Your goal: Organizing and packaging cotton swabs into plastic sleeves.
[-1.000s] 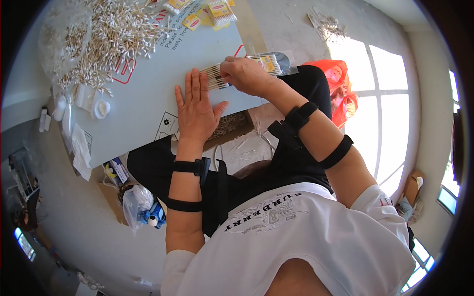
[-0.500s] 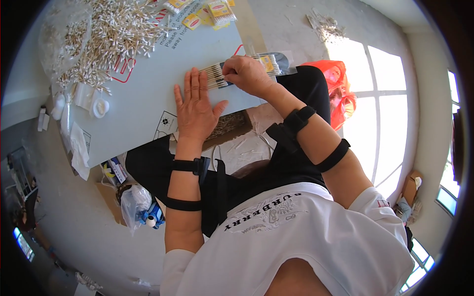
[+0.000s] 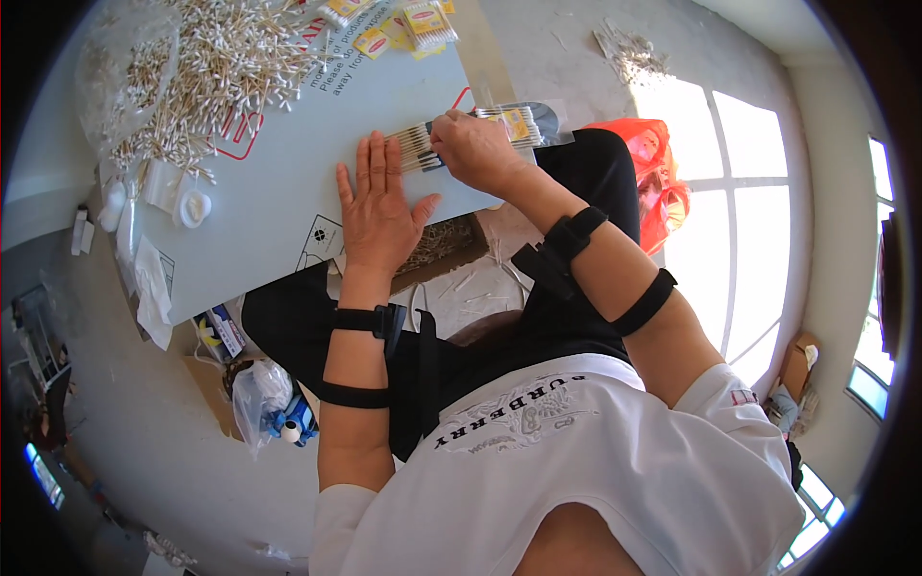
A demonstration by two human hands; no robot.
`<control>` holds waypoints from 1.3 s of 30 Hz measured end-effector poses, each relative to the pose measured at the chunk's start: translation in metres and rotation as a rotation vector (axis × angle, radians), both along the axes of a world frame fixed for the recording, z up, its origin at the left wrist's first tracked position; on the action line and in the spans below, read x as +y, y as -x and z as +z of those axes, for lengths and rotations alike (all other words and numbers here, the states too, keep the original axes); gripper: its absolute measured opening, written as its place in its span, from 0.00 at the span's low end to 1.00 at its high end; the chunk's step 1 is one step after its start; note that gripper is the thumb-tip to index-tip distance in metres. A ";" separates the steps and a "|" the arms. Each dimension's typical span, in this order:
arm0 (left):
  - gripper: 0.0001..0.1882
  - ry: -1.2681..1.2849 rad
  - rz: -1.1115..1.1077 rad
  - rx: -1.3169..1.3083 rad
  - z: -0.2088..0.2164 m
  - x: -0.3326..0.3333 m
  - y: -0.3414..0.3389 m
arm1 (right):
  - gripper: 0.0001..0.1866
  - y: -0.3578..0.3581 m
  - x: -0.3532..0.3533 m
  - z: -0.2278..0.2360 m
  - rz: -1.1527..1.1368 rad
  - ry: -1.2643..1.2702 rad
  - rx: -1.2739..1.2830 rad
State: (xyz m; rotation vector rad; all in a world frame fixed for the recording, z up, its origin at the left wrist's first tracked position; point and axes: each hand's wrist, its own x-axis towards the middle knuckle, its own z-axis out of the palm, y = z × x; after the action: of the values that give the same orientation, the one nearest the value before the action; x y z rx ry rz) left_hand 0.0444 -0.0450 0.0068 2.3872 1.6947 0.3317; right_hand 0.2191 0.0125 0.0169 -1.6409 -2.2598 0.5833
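My left hand (image 3: 379, 206) lies flat on the grey-blue tabletop (image 3: 279, 211), fingers stretched out and thumb apart. Its fingertips are beside a row of cotton swabs (image 3: 415, 149), laid side by side. Over the right part of this row, my right hand (image 3: 477, 152) is closed, its curled fingers and thumb down on the swabs; the exact grip is partly hidden under the hand. Just right of it, a clear plastic bag (image 3: 549, 121) with swabs and a yellow card (image 3: 517, 123) rests at the table's right edge.
A large heap of loose cotton swabs (image 3: 230, 72) covers the far left of the table. Filled swab packs (image 3: 427, 24) and yellow cards (image 3: 373, 42) lie at the back. Below the near edge stands a cardboard box (image 3: 442, 252) with swabs; a red plastic bag (image 3: 663, 182) is at the right.
My right hand has shifted very slightly to the left over the row of swabs. My left hand stays flat in the same place.
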 end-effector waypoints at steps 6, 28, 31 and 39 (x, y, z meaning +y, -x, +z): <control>0.45 -0.022 -0.002 -0.007 -0.003 -0.001 0.003 | 0.07 0.008 0.009 0.018 -0.010 0.212 -0.175; 0.45 0.051 -0.011 -0.003 0.006 0.001 -0.001 | 0.27 0.012 -0.013 -0.004 0.209 -0.372 -0.006; 0.44 0.058 -0.024 -0.008 0.005 0.000 0.000 | 0.27 0.012 -0.014 -0.005 0.193 -0.383 0.000; 0.44 0.063 -0.026 0.082 0.005 -0.001 -0.001 | 0.29 -0.004 -0.023 0.002 0.097 -0.306 -0.004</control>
State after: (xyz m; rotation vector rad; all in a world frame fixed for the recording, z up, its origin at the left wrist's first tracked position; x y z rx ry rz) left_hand 0.0451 -0.0460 0.0122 2.4054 1.6809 0.1763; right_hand 0.2228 -0.0109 0.0188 -1.3919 -2.3054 0.2380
